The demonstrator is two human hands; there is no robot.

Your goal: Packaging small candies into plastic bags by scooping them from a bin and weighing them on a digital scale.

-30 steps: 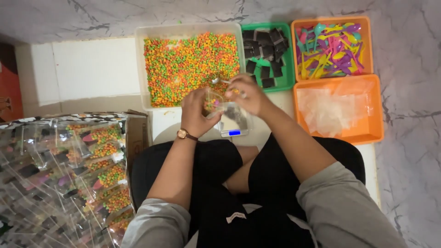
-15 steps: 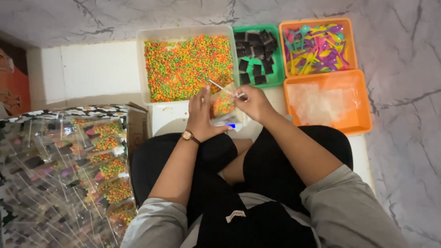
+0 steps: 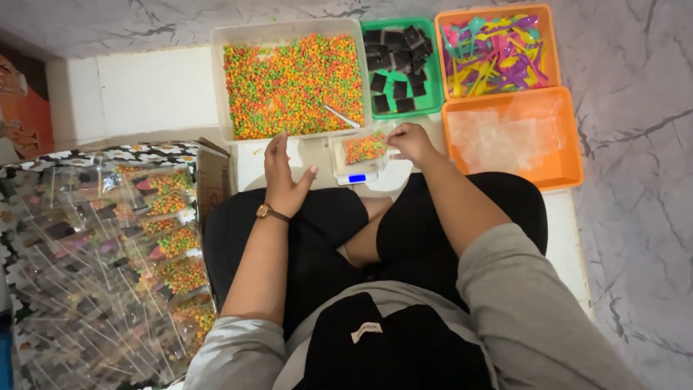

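**Small bag of coloured pellets on a scale, one hand at its edge**

Nearest, the person's crossed legs in black cloth fill the lower middle. At the left a cardboard box (image 3: 108, 267) holds a heap of filled clear packets, too many and too overlapped to count, and the picture edge cuts it off.

The left hand (image 3: 285, 173), a watch at its wrist, hangs open above the knee, fingers spread and holding nothing. The right hand (image 3: 410, 141) has its fingertips drawn together on the right edge of a small clear bag (image 3: 365, 148) of orange, green and yellow pellets. How tightly it grips is hard to tell. The bag lies on a small white scale (image 3: 357, 173), mostly hidden under it, with a blue display showing.

Beyond stand four plastic trays. A clear bin (image 3: 289, 32) holds loose pellets and a metal scoop (image 3: 341, 115). A green tray (image 3: 433, 90) holds dark square packets. One orange tray (image 3: 498, 11) holds bright plastic spoons, and a second orange tray (image 3: 570, 170) holds flat clear bags.
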